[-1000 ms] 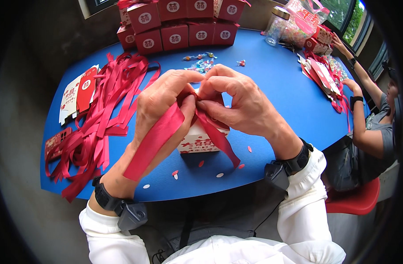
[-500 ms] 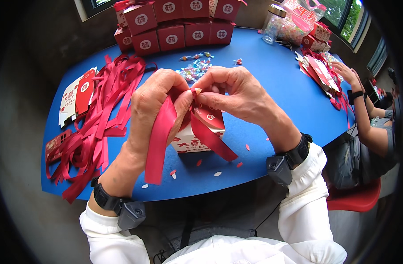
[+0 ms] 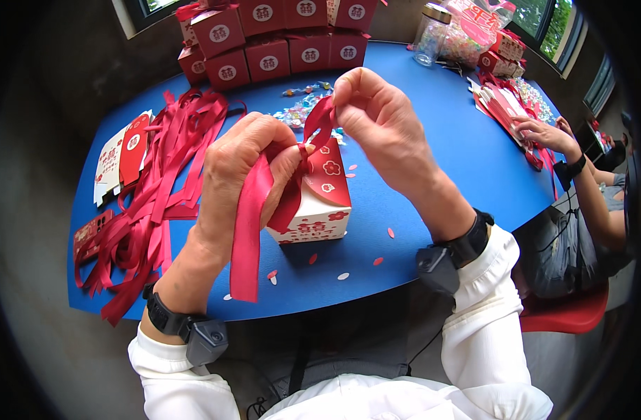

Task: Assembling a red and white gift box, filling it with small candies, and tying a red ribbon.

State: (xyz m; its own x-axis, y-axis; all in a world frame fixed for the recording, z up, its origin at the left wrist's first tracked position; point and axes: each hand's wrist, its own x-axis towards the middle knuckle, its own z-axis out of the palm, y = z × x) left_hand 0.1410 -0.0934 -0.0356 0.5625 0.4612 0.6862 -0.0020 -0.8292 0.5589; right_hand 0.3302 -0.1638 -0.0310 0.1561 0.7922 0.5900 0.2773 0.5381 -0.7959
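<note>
A small red and white gift box [image 3: 319, 210] with flower prints stands on the table in front of me. Over its top, my left hand [image 3: 245, 164] pinches a red ribbon [image 3: 248, 238] between thumb and fingers; one long tail drops down past my palm. Higher up and to the right, my right hand [image 3: 383, 129] grips another stretch of that ribbon, which forms a raised loop between the two hands. The knot area is partly covered by my left fingers.
Loose red ribbons [image 3: 173, 161] and flat box cards [image 3: 117, 157] lie on the left of the blue table [image 3: 418, 210]. Wrapped candies [image 3: 299, 112] and stacked red boxes [image 3: 268, 56] are behind. At right, a co-worker's hand [image 3: 548, 133] touches flat cards beside a glass jar [image 3: 431, 35].
My right hand has moved up and away from my left, drawing its ribbon end upward from in front of the box. My left hand keeps its pinch. The co-worker's hand has shifted lower.
</note>
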